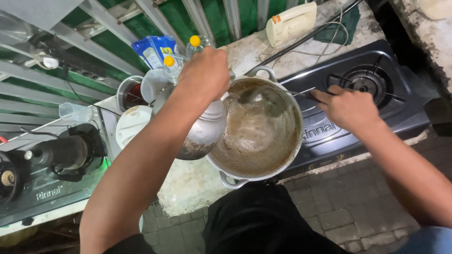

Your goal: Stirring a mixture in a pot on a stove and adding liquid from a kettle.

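My left hand (205, 73) grips the upper end of a glass blender jar (202, 134), which is tipped against the left rim of a metal pot (231, 180). Brown residue sits in the jar's lower part. The pot holds a brown, foamy liquid (254, 141) and stands on the worn counter at its front edge. My right hand (351, 109) holds the handle of a metal spoon (254, 96), whose bowl reaches into the pot near the jar's mouth.
A black gas stove (376, 80) lies right of the pot, and a second burner (52, 160) at the left. A white hand mixer (292, 21), yellow-capped bottles (195, 43), a blue packet (153, 49), a white lid (132, 124) and a plastic cup (75, 113) stand behind.
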